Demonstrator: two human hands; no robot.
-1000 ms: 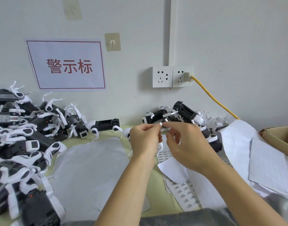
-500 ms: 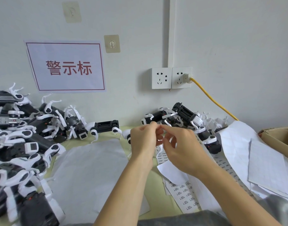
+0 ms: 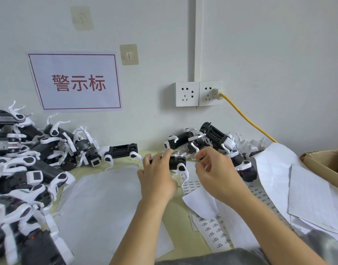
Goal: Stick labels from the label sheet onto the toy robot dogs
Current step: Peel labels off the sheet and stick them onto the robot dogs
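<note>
Black-and-white toy robot dog (image 3: pixel 175 162) lying lengthwise on the table, beside the printed label sheet (image 3: pixel 216 229).

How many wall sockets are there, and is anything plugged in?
2, side by side on the wall above the table: the left socket is free, the right socket holds a plug with a yellow cable.

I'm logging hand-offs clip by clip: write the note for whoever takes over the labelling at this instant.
Left hand grips a toy robot dog over the table. Right hand pinches a small label just right of that dog, not yet stuck on. Label sheet lies below the hands. More dogs: big pile at left, smaller group by the wall. Which are already labelled can't be told.
</note>
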